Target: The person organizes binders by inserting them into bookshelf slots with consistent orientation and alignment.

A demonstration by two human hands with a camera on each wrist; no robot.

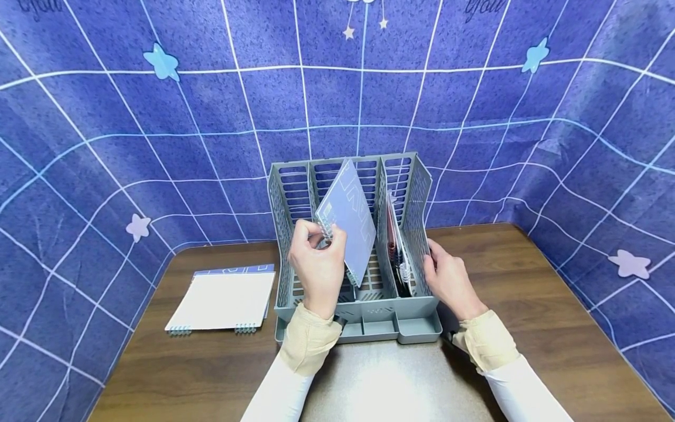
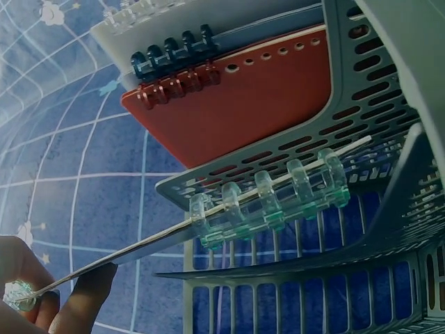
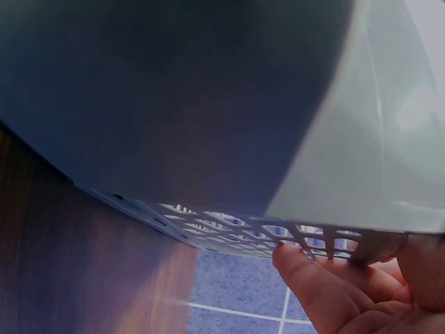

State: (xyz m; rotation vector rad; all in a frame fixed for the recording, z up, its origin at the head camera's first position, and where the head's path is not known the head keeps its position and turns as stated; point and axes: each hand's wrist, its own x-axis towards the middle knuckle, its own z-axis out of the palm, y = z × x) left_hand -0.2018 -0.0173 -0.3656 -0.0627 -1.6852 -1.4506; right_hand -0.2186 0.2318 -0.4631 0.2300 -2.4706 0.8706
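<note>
My left hand (image 1: pixel 321 264) pinches a blue ring-bound notebook (image 1: pixel 355 220) by its bound edge. The notebook is tilted, within the wide middle compartment of a grey-green file organizer (image 1: pixel 377 307). In the left wrist view, clear and green binder rings (image 2: pixel 271 205) line the notebook's edge beside a slotted divider. With thumb and fingers, my right hand (image 1: pixel 452 278) grips the organizer's right side wall; in the right wrist view, fingers (image 3: pixel 316 282) lie against the perforated wall. Several ring-bound notebooks, one with a red cover (image 2: pixel 243 104), stand upright in the right compartment.
Left of the organizer, a white-paged ring-bound notebook (image 1: pixel 224 300) lies on the brown wooden table (image 1: pixel 506 264), a blue cover showing beneath. Small trays (image 1: pixel 419 329) run along the organizer's front. Behind hangs a blue cloth (image 1: pixel 211 152) with white lines and stars.
</note>
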